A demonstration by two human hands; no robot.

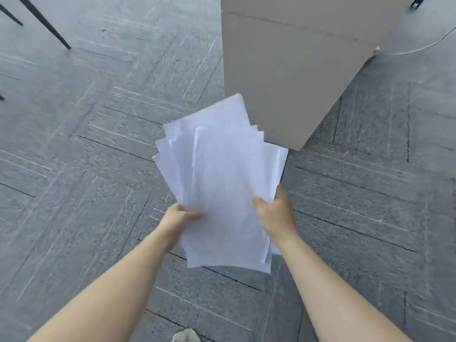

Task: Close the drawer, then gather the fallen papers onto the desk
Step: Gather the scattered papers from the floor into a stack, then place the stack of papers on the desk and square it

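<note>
A loose stack of white papers is held above the grey floor, its sheets fanned unevenly at the far end. My left hand grips the stack's left edge near the bottom, thumb on top. On the right edge my right hand holds the same stack, with its fingers underneath. Just beyond the papers stands a beige drawer cabinet; its drawer fronts sit flush and no drawer sticks out. The desk top is out of view.
Grey carpet tiles cover the floor all around. Thin black furniture legs stand at the top left. A thin cable and a dark caster lie at the top right. A shoe tip shows at the bottom edge.
</note>
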